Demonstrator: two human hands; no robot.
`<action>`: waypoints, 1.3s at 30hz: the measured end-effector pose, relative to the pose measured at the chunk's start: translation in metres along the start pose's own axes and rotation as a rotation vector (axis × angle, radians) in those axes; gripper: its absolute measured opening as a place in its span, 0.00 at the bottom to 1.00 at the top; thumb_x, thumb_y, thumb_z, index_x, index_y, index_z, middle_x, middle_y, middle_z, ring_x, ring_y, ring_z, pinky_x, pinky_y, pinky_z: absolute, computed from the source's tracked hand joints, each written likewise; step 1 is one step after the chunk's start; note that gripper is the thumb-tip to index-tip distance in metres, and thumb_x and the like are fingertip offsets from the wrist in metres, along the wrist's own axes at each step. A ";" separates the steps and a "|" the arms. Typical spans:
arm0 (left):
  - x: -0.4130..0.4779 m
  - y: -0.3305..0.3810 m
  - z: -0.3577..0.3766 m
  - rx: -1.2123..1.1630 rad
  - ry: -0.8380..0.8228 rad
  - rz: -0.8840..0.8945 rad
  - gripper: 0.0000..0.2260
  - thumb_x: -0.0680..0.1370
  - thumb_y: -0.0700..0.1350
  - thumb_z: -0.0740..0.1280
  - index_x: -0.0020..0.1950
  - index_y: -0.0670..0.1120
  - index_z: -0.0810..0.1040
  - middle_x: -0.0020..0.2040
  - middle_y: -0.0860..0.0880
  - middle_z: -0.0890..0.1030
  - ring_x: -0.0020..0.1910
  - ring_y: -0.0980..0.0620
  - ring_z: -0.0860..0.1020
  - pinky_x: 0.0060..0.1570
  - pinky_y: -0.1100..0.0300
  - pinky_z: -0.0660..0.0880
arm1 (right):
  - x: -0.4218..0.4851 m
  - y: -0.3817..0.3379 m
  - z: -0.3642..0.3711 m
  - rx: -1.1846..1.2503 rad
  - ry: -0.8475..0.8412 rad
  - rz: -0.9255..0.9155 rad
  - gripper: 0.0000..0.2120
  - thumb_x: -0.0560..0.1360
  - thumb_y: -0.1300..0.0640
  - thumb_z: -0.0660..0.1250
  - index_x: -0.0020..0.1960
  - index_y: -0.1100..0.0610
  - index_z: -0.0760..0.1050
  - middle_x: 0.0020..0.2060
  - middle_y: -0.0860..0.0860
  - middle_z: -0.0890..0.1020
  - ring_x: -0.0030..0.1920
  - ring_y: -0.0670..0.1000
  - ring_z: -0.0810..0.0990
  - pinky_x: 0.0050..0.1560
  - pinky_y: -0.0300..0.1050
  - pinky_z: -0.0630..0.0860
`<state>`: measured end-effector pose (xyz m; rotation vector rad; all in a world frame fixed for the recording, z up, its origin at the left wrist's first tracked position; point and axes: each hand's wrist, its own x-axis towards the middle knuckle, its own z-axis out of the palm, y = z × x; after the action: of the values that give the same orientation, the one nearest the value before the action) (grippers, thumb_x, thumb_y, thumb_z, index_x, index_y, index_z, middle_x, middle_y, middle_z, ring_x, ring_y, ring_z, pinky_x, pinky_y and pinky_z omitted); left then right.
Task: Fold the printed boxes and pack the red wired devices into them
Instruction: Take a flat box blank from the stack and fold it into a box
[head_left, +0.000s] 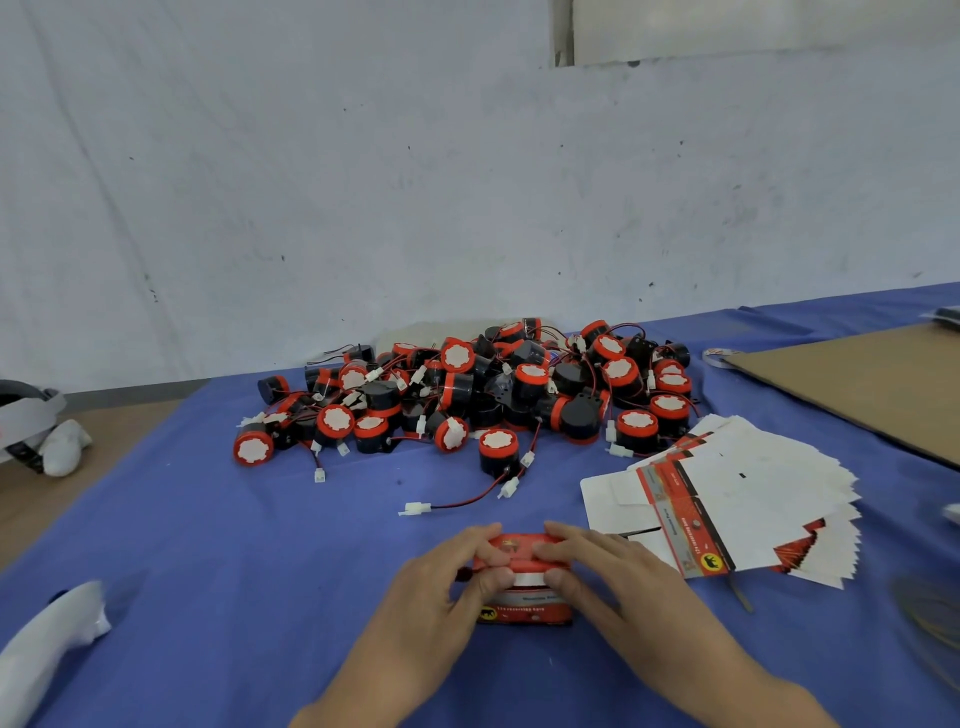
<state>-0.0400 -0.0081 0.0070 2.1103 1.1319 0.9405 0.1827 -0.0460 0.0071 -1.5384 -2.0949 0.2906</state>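
1. A worktop (260, 571) draped in blue cloth is filling the lower half of the view, and a scuffed grey-white wall (363, 182) is rising behind it.
2. At 6 o'clock, nearest the camera, a folded printed box (524, 614) in red is sitting on the cloth, and both hands are gripping it from either side.
3. The left hand (441, 587) is curling its fingers (488, 553) over the box's top, with the thumb pressing against a white flap on the near face.
4. The right hand (597, 571) is mirroring that hold, its fingers (551, 550) lying over the top, almost touching those of the left, and its thumb is pressing the same flap.
5. At 8 o'clock a white rounded object (52, 639) is lying at the worktop's edge; I cannot tell what it is.
6. At 3 o'clock, just beside the right hand, a fanned stack of flat boxes (727, 493) is lying mostly white side up.
7. At 12 o'clock, a little beyond the box, a single red wired device (497, 452) is standing apart, trailing a red lead to a white connector (415, 508).
8. Farther out at 12 o'clock, a pile of red wired devices (493, 395) is lying heaped, wires tangling.
9. At 2 o'clock a brown cardboard sheet (857, 379) is lying flat on the cloth.
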 end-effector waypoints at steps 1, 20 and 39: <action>0.000 -0.002 0.000 0.009 -0.007 -0.001 0.14 0.75 0.66 0.61 0.55 0.63 0.77 0.61 0.75 0.74 0.62 0.69 0.73 0.53 0.64 0.78 | -0.001 0.001 0.001 -0.010 -0.008 -0.010 0.33 0.71 0.26 0.41 0.70 0.32 0.67 0.66 0.21 0.58 0.66 0.29 0.60 0.63 0.23 0.55; -0.007 -0.002 -0.002 0.172 -0.010 0.100 0.12 0.73 0.67 0.62 0.57 0.77 0.72 0.68 0.78 0.65 0.67 0.75 0.66 0.66 0.59 0.71 | 0.000 0.004 0.000 -0.005 -0.006 -0.108 0.20 0.75 0.33 0.55 0.65 0.30 0.71 0.63 0.17 0.61 0.61 0.20 0.58 0.63 0.20 0.56; -0.007 -0.005 0.003 0.009 0.052 0.041 0.07 0.73 0.61 0.70 0.50 0.70 0.82 0.66 0.74 0.71 0.65 0.68 0.73 0.58 0.61 0.77 | -0.002 -0.001 -0.001 0.087 0.031 -0.076 0.19 0.73 0.33 0.56 0.59 0.31 0.78 0.62 0.19 0.63 0.59 0.22 0.63 0.59 0.21 0.62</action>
<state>-0.0427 -0.0125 -0.0012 2.1344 1.1241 1.0169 0.1834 -0.0486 0.0077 -1.4006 -2.0832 0.3239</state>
